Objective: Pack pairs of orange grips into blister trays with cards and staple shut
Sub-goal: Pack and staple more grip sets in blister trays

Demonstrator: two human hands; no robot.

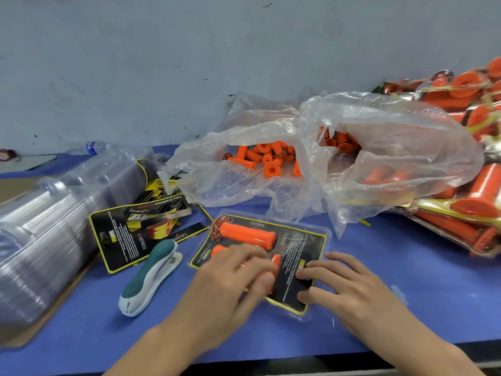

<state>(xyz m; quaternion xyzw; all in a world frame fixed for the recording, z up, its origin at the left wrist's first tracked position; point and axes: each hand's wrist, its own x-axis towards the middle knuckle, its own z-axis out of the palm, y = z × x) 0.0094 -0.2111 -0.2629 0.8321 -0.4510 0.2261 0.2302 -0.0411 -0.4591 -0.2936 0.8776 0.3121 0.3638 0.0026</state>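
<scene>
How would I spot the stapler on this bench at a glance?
Start at the big stack of clear trays on the left of the blue table. Just right of it, in front of the loose black-and-yellow cards, lies the stapler. It alone is teal and white, long and curved.

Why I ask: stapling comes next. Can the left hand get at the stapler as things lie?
Probably yes. The stapler lies just left of the left hand, nothing on it and only bare table between them. That hand rests on the lower grip in the tray, so it must lift off first.
</scene>
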